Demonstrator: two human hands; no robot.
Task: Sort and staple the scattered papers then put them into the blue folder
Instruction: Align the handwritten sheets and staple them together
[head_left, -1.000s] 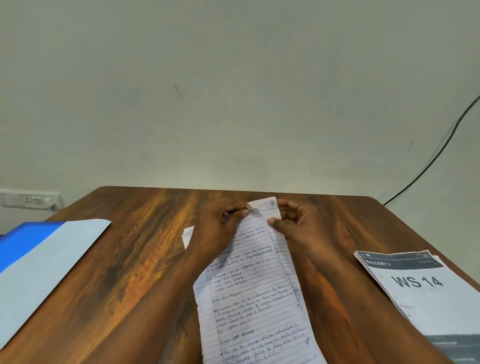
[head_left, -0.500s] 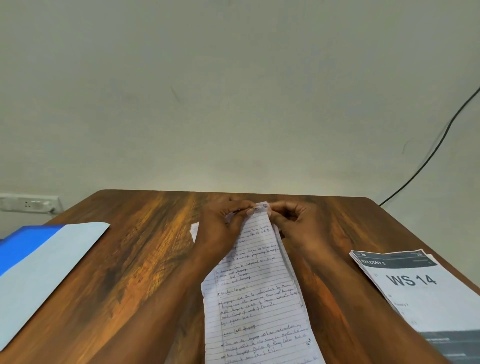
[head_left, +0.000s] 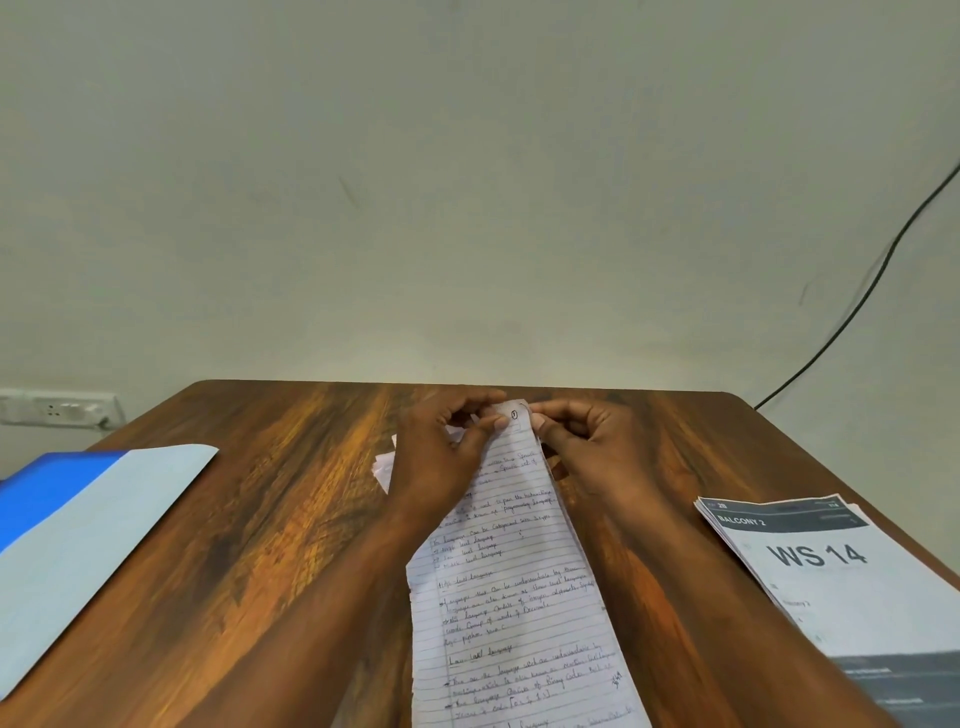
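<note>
Head view: the handwritten lined sheets (head_left: 511, 587) are pinched at their far top edge by fingers of both the left hand (head_left: 441, 457) and right hand (head_left: 587, 447), long axis running toward the person along the desk (head_left: 270, 519).

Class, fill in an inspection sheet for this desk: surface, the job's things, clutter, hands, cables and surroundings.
Surface: wooden table, brown grain.
Job's things: handwritten lined papers in the middle; blue folder at the left edge; no stapler seen.
Clutter: printed stack marked WS 14 at the right.
Hands: left hand and right hand both pinch the papers' far top corner.
Cables: black cable runs down the wall at right.
Surroundings: plain wall; socket strip at left.
</note>
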